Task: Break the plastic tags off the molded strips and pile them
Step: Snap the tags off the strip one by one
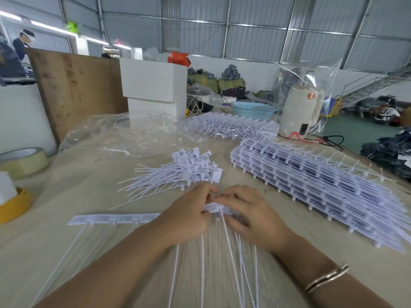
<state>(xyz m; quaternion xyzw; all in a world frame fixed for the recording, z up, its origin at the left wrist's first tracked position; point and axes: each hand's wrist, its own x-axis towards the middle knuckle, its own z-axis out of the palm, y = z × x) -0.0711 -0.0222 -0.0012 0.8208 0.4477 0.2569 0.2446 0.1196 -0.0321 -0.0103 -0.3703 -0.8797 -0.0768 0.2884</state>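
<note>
A white molded strip (115,218) of plastic tags lies across the table in front of me, its thin tails running toward me. My left hand (184,215) and my right hand (251,216) meet over its right part, both pinching white tags (214,207) at the strip. Just beyond my hands sits a loose pile of separated tags (178,172) with long tails fanned to the left. A tall stack of whole strips (315,185) lies to the right. A second stack (231,126) rests farther back.
Crumpled clear plastic wrap (124,134) covers the table's far left. A tape roll (24,161) and a yellow-rimmed object (13,205) sit at the left edge. A blue basket (253,110), white boxes (155,85) and a white kettle (300,112) stand behind.
</note>
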